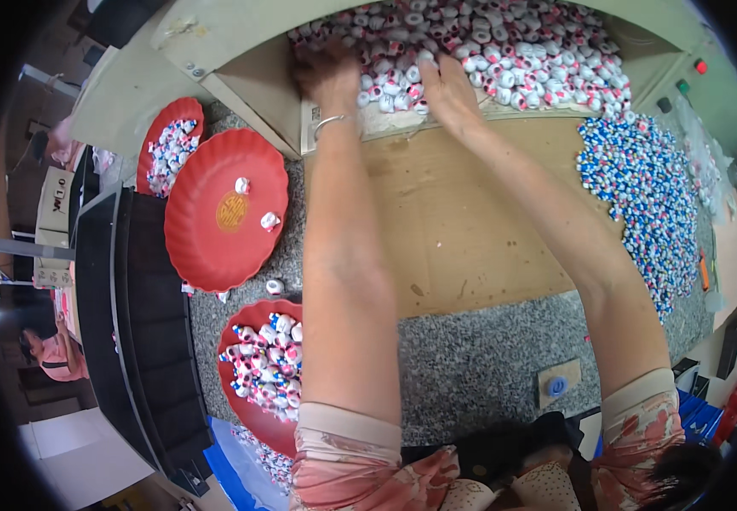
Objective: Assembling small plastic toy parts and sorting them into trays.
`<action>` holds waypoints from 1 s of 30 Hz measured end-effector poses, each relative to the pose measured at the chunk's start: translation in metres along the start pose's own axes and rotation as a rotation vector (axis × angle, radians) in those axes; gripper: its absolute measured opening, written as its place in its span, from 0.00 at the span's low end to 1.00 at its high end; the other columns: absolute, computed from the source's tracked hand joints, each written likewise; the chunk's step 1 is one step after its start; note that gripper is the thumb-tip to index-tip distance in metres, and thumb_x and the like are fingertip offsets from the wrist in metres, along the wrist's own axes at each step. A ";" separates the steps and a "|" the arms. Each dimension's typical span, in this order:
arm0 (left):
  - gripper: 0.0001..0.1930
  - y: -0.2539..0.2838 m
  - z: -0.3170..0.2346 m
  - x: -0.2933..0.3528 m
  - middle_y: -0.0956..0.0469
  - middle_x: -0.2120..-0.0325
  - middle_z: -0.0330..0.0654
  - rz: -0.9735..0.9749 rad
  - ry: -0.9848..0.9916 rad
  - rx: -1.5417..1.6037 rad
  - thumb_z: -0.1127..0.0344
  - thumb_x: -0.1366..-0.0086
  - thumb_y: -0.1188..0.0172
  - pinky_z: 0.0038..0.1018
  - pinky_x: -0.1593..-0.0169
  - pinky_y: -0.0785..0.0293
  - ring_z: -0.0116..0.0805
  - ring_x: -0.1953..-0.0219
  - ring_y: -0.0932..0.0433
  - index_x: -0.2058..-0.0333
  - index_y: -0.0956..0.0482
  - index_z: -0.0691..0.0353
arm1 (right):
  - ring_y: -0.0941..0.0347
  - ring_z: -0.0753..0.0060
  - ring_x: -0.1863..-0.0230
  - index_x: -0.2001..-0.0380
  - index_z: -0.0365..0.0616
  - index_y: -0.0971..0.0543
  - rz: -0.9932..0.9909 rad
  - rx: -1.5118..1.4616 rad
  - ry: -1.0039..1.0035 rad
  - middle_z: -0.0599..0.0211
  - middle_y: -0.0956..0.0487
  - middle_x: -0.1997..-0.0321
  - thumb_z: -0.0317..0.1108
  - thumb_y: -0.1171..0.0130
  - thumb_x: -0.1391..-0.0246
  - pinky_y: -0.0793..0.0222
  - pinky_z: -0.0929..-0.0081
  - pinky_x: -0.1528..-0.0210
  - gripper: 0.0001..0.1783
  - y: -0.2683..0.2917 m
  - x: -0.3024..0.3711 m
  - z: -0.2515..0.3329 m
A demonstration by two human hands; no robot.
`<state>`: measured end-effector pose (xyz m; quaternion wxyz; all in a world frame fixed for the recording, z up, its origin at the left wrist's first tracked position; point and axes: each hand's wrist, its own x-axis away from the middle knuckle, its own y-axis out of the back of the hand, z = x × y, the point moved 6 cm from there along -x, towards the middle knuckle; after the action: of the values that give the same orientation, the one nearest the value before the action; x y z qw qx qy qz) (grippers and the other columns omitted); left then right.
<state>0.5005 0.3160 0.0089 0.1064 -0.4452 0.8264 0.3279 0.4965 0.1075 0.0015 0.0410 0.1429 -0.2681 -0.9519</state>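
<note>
Both my arms reach forward into a cream box-like bay holding a wide heap of small white rounded plastic pieces with pink and dark-red parts (547,72). My left hand (330,81) is at the heap's left end, near the bay's side wall; its fingers are smeared by motion. Against the heap's front edge lies my right hand (453,92), fingers stretched out and apart among the pieces. Whether any piece is between the left fingers cannot be made out. A tan board (470,213) stretches beneath my forearms.
At the right spreads a large pile of tiny blue-and-white pieces (645,196). On the left are a red scalloped plate (202,243) with two white pieces, a fuller red plate (236,400) partly behind my left arm, and a third farther back. A black rack (143,341) stands beyond them.
</note>
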 end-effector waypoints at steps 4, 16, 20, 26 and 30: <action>0.32 -0.003 -0.004 0.001 0.34 0.51 0.69 -0.017 0.041 -0.074 0.41 0.35 0.60 0.53 0.45 0.37 0.70 0.48 0.36 0.45 0.35 0.64 | 0.36 0.47 0.43 0.45 0.38 0.31 -0.147 0.149 0.278 0.45 0.31 0.43 0.45 0.58 0.38 0.42 0.61 0.40 0.25 -0.014 -0.043 -0.005; 0.30 -0.029 0.036 -0.023 0.37 0.40 0.57 0.114 -0.161 -0.077 0.47 0.29 0.69 0.38 0.35 0.47 0.54 0.36 0.42 0.39 0.38 0.63 | 0.39 0.43 0.40 0.45 0.42 0.30 -0.054 -0.092 0.136 0.44 0.32 0.41 0.50 0.65 0.39 0.45 0.58 0.38 0.29 -0.014 -0.056 0.012; 0.28 -0.014 0.017 -0.014 0.32 0.45 0.55 0.183 -0.121 0.018 0.49 0.30 0.64 0.35 0.38 0.43 0.49 0.41 0.37 0.43 0.34 0.64 | 0.35 0.52 0.41 0.46 0.41 0.28 0.139 -0.224 -0.001 0.46 0.29 0.43 0.55 0.64 0.39 0.42 0.64 0.40 0.32 -0.010 -0.050 0.029; 0.25 0.011 -0.034 0.046 0.25 0.51 0.51 0.319 -0.039 0.194 0.51 0.31 0.57 0.32 0.43 0.36 0.43 0.48 0.29 0.48 0.27 0.65 | 0.33 0.60 0.42 0.47 0.38 0.26 0.199 -0.449 0.080 0.52 0.26 0.45 0.54 0.57 0.37 0.41 0.70 0.40 0.30 -0.017 -0.043 -0.007; 0.19 0.050 -0.024 0.072 0.20 0.62 0.42 0.481 -0.222 1.042 0.56 0.34 0.46 0.23 0.54 0.30 0.28 0.59 0.24 0.57 0.20 0.68 | 0.32 0.72 0.45 0.50 0.41 0.23 0.239 -0.818 0.331 0.62 0.23 0.48 0.49 0.56 0.35 0.39 0.75 0.41 0.25 0.003 0.025 0.036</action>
<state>0.4210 0.2722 0.0161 0.3200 -0.0967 0.9404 -0.0621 0.4621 0.1191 0.0264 0.2460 0.2331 0.1253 -0.9325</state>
